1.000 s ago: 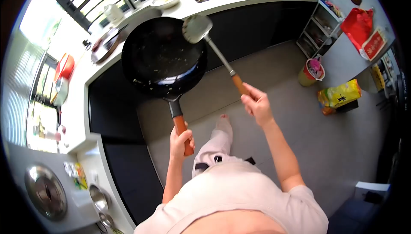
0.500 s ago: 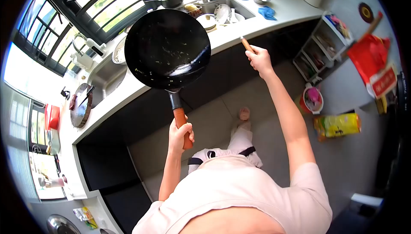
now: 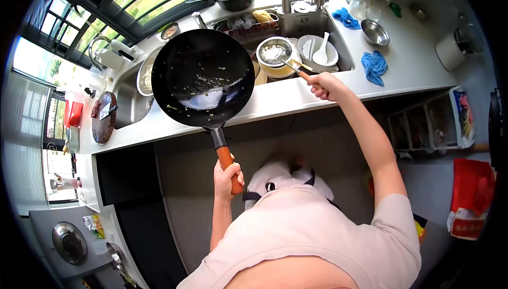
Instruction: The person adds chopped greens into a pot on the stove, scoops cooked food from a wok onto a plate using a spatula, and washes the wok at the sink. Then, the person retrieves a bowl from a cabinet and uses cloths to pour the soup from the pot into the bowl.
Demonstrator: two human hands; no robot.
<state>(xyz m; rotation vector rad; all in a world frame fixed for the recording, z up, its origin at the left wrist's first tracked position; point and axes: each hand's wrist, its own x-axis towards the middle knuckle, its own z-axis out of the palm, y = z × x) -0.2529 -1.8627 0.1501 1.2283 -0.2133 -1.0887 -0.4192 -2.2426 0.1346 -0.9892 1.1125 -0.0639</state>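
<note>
My left grip (image 3: pixel 228 175) is closed round the handle of the wok (image 3: pixel 203 80), which I hold up before me, its inside facing my view and flecked with pale bits. In the picture it overlaps the edge of the bench (image 3: pixel 280 97). My right grip (image 3: pixel 326 86) is wrapped round the handle of the turner (image 3: pixel 304 75), whose head is over the bowl (image 3: pixel 260 55) in the sink (image 3: pixel 343 51); I can't tell whether they touch. Just right of the bowl a spoon (image 3: pixel 320 56) lies on a plate (image 3: pixel 332 52).
</note>
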